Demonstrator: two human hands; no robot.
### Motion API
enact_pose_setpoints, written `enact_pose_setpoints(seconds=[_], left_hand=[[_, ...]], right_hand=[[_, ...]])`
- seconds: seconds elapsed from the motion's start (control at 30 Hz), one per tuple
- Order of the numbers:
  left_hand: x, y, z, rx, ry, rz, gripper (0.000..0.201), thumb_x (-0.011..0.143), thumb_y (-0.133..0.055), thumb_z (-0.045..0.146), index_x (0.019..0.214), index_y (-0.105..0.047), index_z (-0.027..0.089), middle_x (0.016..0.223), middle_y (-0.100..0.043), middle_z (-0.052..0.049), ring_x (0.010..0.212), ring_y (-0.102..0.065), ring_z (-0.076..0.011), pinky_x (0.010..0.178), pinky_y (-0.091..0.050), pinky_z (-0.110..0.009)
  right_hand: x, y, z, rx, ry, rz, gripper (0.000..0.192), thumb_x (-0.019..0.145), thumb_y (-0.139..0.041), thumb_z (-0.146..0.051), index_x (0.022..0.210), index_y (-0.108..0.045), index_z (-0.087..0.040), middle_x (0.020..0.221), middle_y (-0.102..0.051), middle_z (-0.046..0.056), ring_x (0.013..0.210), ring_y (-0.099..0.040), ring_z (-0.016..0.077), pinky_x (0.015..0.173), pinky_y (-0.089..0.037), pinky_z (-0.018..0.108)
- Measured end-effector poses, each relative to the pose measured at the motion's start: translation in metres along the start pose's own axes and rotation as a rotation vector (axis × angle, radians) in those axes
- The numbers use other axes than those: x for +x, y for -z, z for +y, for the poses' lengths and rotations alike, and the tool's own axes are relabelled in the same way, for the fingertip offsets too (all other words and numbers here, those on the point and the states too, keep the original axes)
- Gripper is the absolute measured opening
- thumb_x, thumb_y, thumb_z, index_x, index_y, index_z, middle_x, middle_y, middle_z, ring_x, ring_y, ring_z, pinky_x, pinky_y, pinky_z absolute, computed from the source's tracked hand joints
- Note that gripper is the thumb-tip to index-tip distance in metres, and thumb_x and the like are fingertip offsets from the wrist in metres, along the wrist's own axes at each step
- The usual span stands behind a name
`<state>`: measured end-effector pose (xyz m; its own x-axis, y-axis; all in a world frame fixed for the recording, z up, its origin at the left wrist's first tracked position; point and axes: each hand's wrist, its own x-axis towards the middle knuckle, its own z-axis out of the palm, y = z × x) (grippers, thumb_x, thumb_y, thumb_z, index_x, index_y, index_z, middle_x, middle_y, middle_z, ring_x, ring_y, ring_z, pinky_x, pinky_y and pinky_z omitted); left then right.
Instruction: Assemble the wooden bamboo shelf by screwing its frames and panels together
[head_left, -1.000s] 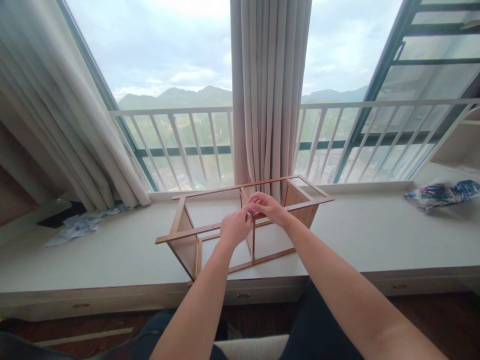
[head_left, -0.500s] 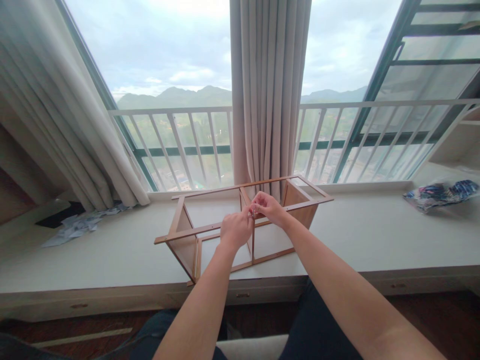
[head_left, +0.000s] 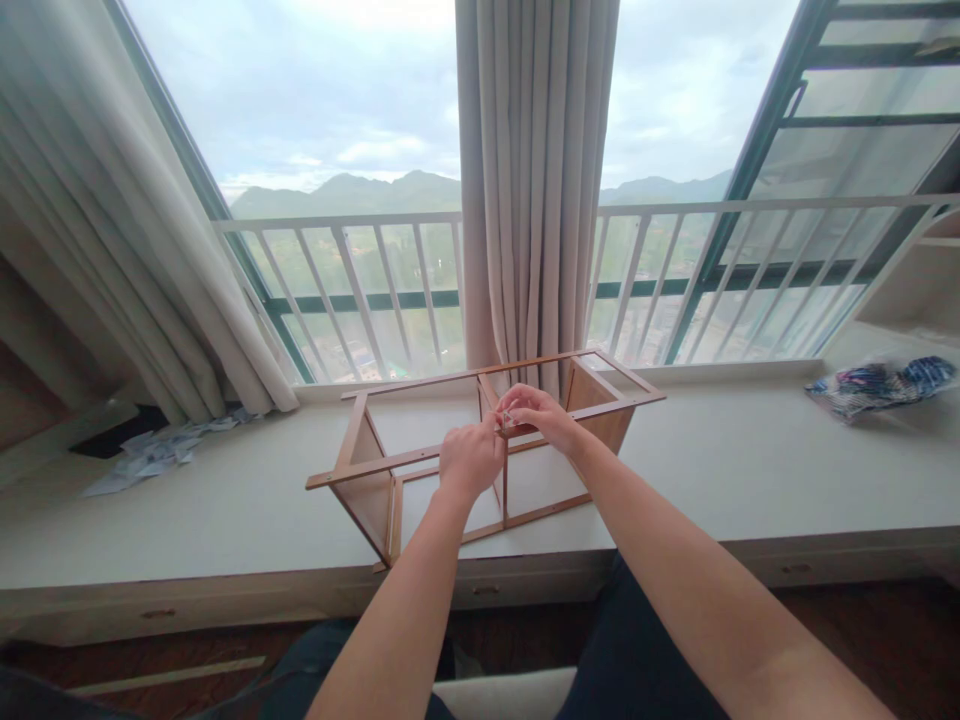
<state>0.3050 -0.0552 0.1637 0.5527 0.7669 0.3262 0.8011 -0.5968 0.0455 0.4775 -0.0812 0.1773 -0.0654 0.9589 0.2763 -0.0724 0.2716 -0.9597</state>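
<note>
A brown wooden rack frame (head_left: 375, 467) lies on its side, with slim rails and several crosswise panels. At the middle of its upper front rail, my left hand (head_left: 471, 458) is closed, its fingers curled over the rail. Close beside it, my right hand (head_left: 544, 415) is also closed, thumb and fingers pinched around a small shiny metal piece (head_left: 507, 418) at the joint of the rail and the middle panel. That piece is too small to name, and my fingers partly cover it.
Under the rack is a broad white window ledge (head_left: 720, 460). Crumpled papers (head_left: 154, 450) lie at the left beside a dark flat item (head_left: 120, 430). A plastic bag with patterned cloth (head_left: 881, 388) sits at the right. Behind are a white railing (head_left: 337, 217) and grey curtains (head_left: 536, 180).
My right hand's fingers have spread and turned slightly at the joint, showing more of the metal piece. My left hand and the rack stay nearly in place.
</note>
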Motion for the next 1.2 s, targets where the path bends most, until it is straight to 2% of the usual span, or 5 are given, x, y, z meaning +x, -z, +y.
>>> enact_pose_setpoints(seconds=[0.13,0.47,0.7,0.93,1.2], left_hand=[[0.000,0.000,0.000,0.014,-0.001,0.009,0.029,0.098,-0.038,0.028,0.118,-0.059,0.022,0.091,-0.076,-0.008,0.088,-0.071,-0.0270,0.081,-0.044,-0.038],[0.000,0.000,0.001,0.002,0.015,0.002,0.036,0.098,-0.036,0.030,0.126,-0.058,0.023,0.094,-0.076,-0.009,0.090,-0.071,-0.0269,0.083,-0.044,-0.038],[0.000,0.000,0.002,0.002,0.018,0.018,0.031,0.098,-0.040,0.031,0.119,-0.061,0.023,0.092,-0.076,-0.008,0.090,-0.071,-0.0275,0.081,-0.044,-0.038],[0.000,0.000,0.003,-0.007,0.020,0.022,0.030,0.097,-0.041,0.030,0.121,-0.059,0.026,0.091,-0.075,-0.007,0.089,-0.071,-0.0270,0.082,-0.044,-0.038],[0.001,0.003,0.004,-0.003,0.043,-0.013,0.034,0.098,-0.040,0.033,0.125,-0.058,0.025,0.094,-0.076,-0.008,0.092,-0.070,-0.0267,0.085,-0.044,-0.038]], right_hand=[[0.000,0.004,0.002,-0.033,-0.008,-0.057,0.030,0.076,-0.073,-0.032,0.104,-0.073,-0.020,0.086,-0.065,0.002,0.083,-0.062,0.0159,0.077,-0.056,0.030],[0.002,0.009,0.002,-0.100,0.122,-0.132,0.024,0.077,-0.078,-0.039,0.091,-0.079,-0.019,0.107,-0.063,0.007,0.095,-0.062,0.0201,0.080,-0.058,0.033],[0.005,0.005,0.009,-0.091,0.068,-0.038,0.035,0.073,-0.083,-0.047,0.089,-0.075,-0.016,0.088,-0.068,0.004,0.076,-0.063,0.0152,0.072,-0.056,0.031],[0.012,0.003,0.021,-0.285,0.085,0.127,0.039,0.075,-0.077,-0.053,0.070,-0.063,-0.017,0.055,-0.051,-0.004,0.050,-0.039,0.0088,0.047,-0.031,0.022],[0.022,-0.003,0.029,-0.292,0.038,0.178,0.039,0.078,-0.071,-0.046,0.062,-0.047,-0.020,0.054,-0.047,-0.005,0.051,-0.041,0.0095,0.047,-0.036,0.022]])
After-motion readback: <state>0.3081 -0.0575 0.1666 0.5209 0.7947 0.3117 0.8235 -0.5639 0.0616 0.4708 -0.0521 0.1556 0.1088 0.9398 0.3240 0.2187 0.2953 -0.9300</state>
